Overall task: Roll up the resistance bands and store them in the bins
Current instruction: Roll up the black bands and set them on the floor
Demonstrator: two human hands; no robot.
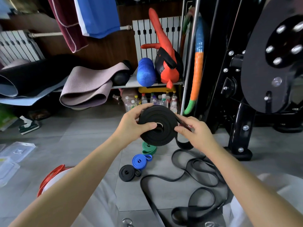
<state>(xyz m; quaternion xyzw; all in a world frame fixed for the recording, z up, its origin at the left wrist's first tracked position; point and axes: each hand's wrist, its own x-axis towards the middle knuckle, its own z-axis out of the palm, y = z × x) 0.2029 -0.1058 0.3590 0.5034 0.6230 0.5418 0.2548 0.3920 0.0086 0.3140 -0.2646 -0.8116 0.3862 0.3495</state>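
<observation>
Coil of black resistance band (158, 126): flat matte rubber strap wound into a thick spiral disc, held in the air above the floor between both hands. Left hand (131, 124) grips the coil, thumb laid across its face near the centre hole, fingers curled over the top rim. Right hand (196, 132) pinches the strap where it leaves the coil's right edge. Loose tail (188, 176): the same strap, unrolled, drops from the coil and lies in wide loops on the floor (91, 128), which is grey matte tile.

Clear plastic containers (18, 150): flat, translucent, at the left edge on the floor; contents cannot be made out.

Rolled bands, in a row on the floor below the coil: green roll (148, 149), blue roll (139, 162), small black roll (127, 173). Each is a tight spiral with a short end loop; blue and black touch.

Red band (50, 176): thin, lower left, draped over something white and rounded.

Shelf (131, 82): carries a blue foam roller (146, 72), knobbly and cylindrical, beside a red and black bag (168, 66). Plastic bottles (147, 99) stand beneath. Ribbed mauve mat (86, 86), loosely folded, lies to the left.
</observation>
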